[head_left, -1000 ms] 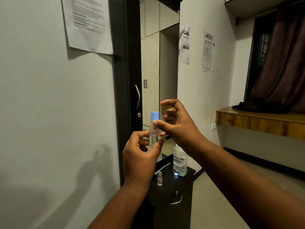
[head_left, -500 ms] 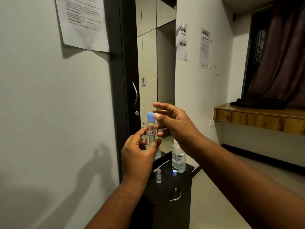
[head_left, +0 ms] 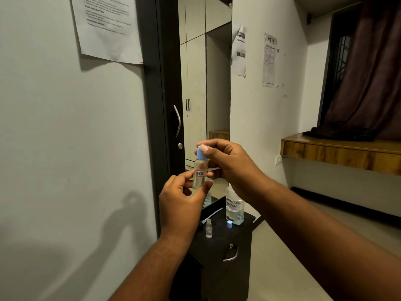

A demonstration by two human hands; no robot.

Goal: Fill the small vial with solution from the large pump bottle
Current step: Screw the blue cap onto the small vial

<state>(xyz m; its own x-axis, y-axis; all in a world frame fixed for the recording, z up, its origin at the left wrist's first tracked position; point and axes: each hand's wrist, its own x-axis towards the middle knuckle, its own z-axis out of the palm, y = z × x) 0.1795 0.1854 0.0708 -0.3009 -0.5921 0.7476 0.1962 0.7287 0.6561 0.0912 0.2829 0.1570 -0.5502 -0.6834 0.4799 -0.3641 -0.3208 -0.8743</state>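
Observation:
A small clear bottle [head_left: 200, 173] with a red-and-blue label and a blue cap [head_left: 200, 154] is held upright in front of me. My left hand [head_left: 181, 202] grips its lower body between thumb and fingers. My right hand [head_left: 227, 162] pinches the blue cap from the right and above. Below, on the black cabinet top [head_left: 219, 241], stand an open small glass vial [head_left: 208, 228], a loose blue cap [head_left: 229, 224] and the large clear solution bottle [head_left: 234, 208] with a handwritten label; its top is hidden behind my right wrist.
A thin white tube [head_left: 211, 215] lies on the cabinet by the mirror [head_left: 206, 83]. The cabinet has a metal drawer handle [head_left: 231, 256]. A wall with taped papers [head_left: 106, 27] is on the left. A wooden ledge [head_left: 338, 151] and dark curtain are on the right.
The labelled bottle has come lower and slightly nearer. My right hand's fingers have moved from beside the bottle's neck onto its blue cap and closed on it.

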